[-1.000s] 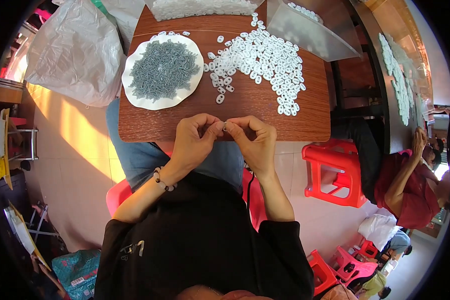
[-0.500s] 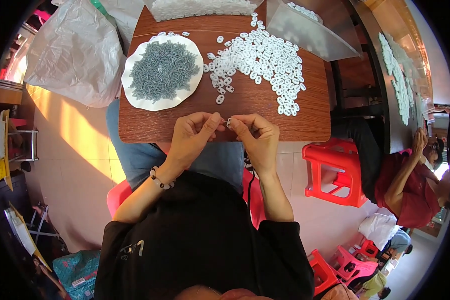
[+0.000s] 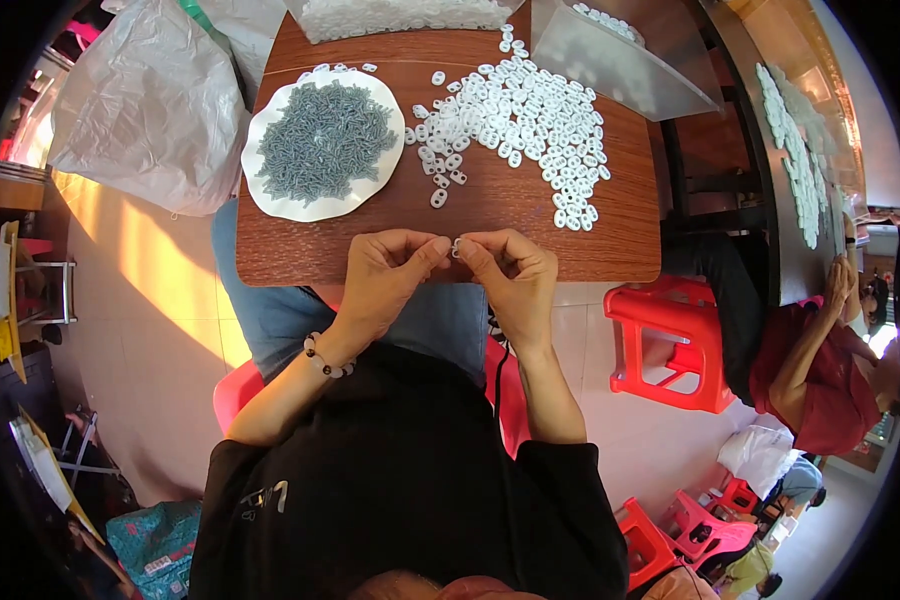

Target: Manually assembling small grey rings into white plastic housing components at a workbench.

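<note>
My right hand [image 3: 513, 282] pinches a small white oval piece with two holes [image 3: 457, 247] between thumb and forefinger, over the table's near edge. My left hand [image 3: 385, 280] is closed in a pinch right beside it, thumb and fingertips meeting close to the piece. What those left fingertips hold, if anything, is too small to tell. Beyond the left hand stands a white wavy-edged plate [image 3: 327, 212] heaped with small grey spring-like pieces [image 3: 320, 140]. A spread of matching white oval pieces [image 3: 530, 110] lies to the right of the plate.
Both hands are at the brown wooden table [image 3: 450, 265]. Clear bins of white pieces, one a box [image 3: 400, 20] and one a tilted container [image 3: 620, 60], stand at the far side. A plastic bag [image 3: 150, 110] is at left, a red stool [image 3: 670, 345] at right. Another person [image 3: 820, 375] sits beyond it.
My left thumb and fingertips have come slightly closer to the white piece. My right hand keeps its pinch in nearly the same place.
</note>
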`<state>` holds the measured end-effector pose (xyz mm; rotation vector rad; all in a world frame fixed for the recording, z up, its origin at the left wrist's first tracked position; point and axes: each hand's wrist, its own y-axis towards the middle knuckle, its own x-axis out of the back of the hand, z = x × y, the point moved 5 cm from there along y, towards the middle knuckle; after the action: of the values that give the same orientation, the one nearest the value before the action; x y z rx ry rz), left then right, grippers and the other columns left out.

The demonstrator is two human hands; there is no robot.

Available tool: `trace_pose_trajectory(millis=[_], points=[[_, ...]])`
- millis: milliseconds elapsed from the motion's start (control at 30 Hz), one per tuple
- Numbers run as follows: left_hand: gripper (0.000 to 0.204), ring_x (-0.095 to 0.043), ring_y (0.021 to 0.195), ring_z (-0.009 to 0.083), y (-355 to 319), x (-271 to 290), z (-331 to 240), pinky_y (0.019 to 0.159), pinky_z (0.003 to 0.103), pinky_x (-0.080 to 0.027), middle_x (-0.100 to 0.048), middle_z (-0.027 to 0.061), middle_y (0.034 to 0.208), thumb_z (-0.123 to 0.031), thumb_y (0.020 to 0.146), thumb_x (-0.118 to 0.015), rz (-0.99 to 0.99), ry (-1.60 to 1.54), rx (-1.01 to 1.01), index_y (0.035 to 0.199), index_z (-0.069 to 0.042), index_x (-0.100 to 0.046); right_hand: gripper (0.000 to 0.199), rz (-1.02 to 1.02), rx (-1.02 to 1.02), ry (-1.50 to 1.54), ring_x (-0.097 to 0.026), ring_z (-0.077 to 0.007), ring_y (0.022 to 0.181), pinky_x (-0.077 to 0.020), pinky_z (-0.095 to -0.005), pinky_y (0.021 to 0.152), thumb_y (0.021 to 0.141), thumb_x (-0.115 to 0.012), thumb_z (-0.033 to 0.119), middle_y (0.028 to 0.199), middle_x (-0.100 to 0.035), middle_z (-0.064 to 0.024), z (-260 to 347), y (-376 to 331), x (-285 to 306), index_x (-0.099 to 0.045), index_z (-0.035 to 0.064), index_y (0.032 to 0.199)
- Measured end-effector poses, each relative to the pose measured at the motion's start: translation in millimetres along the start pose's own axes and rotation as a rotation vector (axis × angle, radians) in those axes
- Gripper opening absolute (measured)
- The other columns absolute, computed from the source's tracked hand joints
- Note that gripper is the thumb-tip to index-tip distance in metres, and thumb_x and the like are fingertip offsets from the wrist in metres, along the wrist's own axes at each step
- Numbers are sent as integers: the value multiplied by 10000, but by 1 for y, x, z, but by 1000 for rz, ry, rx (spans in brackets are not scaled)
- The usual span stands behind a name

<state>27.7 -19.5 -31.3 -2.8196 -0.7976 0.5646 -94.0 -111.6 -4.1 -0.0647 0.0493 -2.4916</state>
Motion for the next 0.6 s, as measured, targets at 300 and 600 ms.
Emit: trace_pose_trajectory(millis=[300, 600], points=[[170, -533, 639, 36, 1, 1, 2, 568, 178, -407, -666, 34, 761, -145, 884, -666, -11, 59, -29, 907, 21, -693, 84, 17, 8, -73, -612, -67, 738, -494, -194, 669, 865, -659, 20, 812, -679, -45, -4, 0, -1, -676, -44, 917], [176, -518, 630, 29, 0, 1, 3, 571, 178, -408, -663, 21, 769, -151, 894, -656, 0, 69, 17, 935, 17, -685, 86, 17, 8, -21, -609, -63, 732, -488, -194, 662, 869, -652, 16, 816, -682, -42, -5, 0, -1, -676, -40, 930]])
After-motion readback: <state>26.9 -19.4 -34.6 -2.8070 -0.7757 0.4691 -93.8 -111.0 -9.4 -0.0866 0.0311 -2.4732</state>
